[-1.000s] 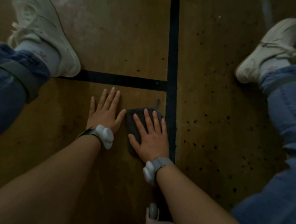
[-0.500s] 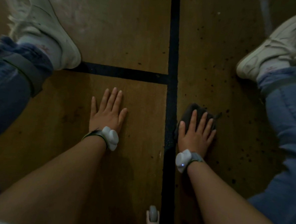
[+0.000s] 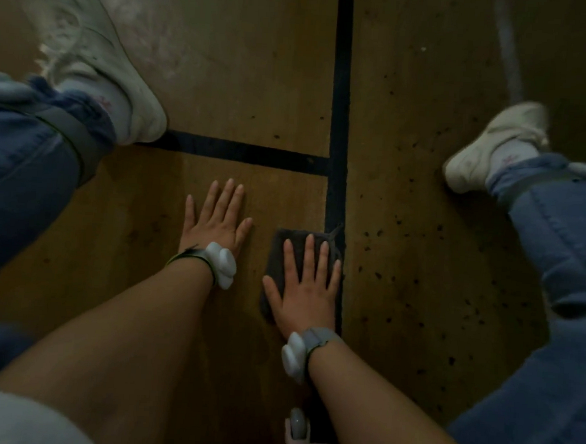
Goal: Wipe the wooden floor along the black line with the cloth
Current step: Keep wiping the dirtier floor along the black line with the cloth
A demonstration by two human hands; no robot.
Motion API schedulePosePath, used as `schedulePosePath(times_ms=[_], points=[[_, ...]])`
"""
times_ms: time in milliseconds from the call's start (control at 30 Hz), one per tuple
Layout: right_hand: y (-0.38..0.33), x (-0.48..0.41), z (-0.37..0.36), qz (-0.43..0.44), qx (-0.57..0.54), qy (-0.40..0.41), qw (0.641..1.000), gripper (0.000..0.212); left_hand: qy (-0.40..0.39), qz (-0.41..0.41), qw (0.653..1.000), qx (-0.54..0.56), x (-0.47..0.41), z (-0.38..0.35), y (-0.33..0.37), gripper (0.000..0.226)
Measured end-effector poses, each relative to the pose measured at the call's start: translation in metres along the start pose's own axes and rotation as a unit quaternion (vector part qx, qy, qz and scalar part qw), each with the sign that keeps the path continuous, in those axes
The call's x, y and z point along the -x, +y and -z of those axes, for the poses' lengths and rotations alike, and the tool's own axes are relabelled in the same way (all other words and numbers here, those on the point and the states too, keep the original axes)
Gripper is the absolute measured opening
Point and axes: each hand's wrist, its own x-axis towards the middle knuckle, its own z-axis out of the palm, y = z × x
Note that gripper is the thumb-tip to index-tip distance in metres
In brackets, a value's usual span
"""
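Head view: right hand point(image 3: 306, 291), fingers straight, presses the cloth point(image 3: 294, 235) flat; the black line point(image 3: 341, 87), running twelve to six, meets its three o'clock edge. Left hand point(image 3: 216, 224) rests flat at nine o'clock.

right hand point(image 3: 306, 291) on cloth point(image 3: 294, 234) | cloth's right edge over line point(image 3: 341, 87) | left hand point(image 3: 216, 224) left of cloth

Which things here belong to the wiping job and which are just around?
Job: cloth, flat under the right hand; black line at the cloth's right edge; wooden floor.
Just around: left hand, flat on the floor, off the cloth; left shoe; right shoe; jeans; wrist bands.
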Motion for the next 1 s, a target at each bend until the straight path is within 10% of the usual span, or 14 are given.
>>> schedulePosePath(times_ms=[833, 1000], points=[[0.002, 0.013, -0.011, 0.078, -0.001, 0.004, 0.997, 0.068, -0.003, -0.005, 1.0, 0.015, 0.004, 0.005, 0.001, 0.064], [0.065, 0.022, -0.004, -0.06, 0.008, 0.007, 0.998, 0.065, 0.017, -0.024, 0.999, 0.016, 0.007, 0.002, -0.001, 0.064]])
